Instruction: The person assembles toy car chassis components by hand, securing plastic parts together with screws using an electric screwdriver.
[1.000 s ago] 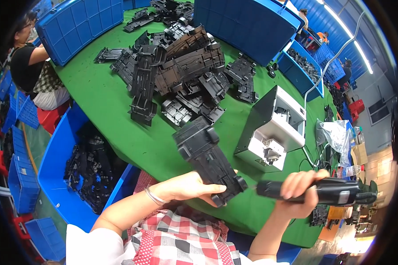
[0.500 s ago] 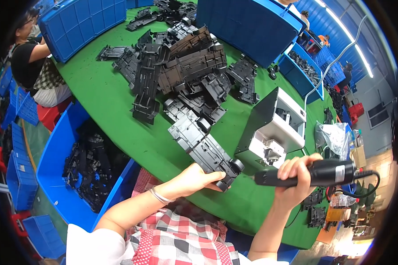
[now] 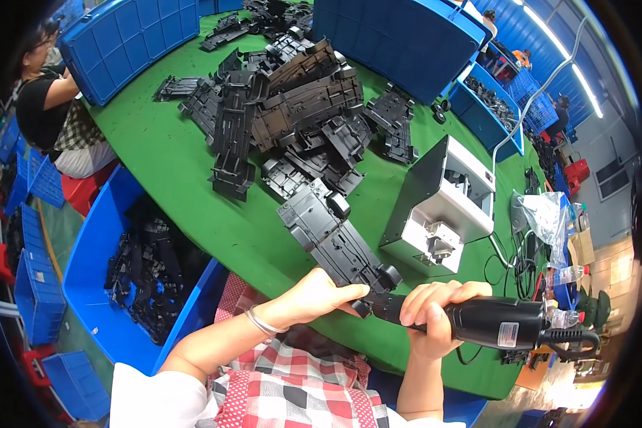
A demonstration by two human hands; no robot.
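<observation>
My left hand (image 3: 319,294) is closed on the near end of a black plastic toy-car chassis (image 3: 339,248), thumb on top. The chassis slants away over the green table, with a wheel (image 3: 388,277) at its near right side. In my right hand (image 3: 435,317) is a thick black corded electric screwdriver (image 3: 503,324), held nearly level. Its front end reaches the near end of the chassis, beside my left thumb; whether the tip touches is hidden. Behind it stands a silver-and-black box-shaped screw feeder (image 3: 435,210).
A heap of similar chassis (image 3: 303,107) covers the middle of the green table (image 3: 185,192). Blue crates (image 3: 399,50) stand upright behind it. At lower left is a blue bin (image 3: 93,264) with black parts. Cables (image 3: 517,267) lie right; another person (image 3: 46,100) sits at left.
My right hand has brought the electric screwdriver left and down, from beside the chassis to its near end. My left hand keeps its hold on the chassis, which has shifted slightly.
</observation>
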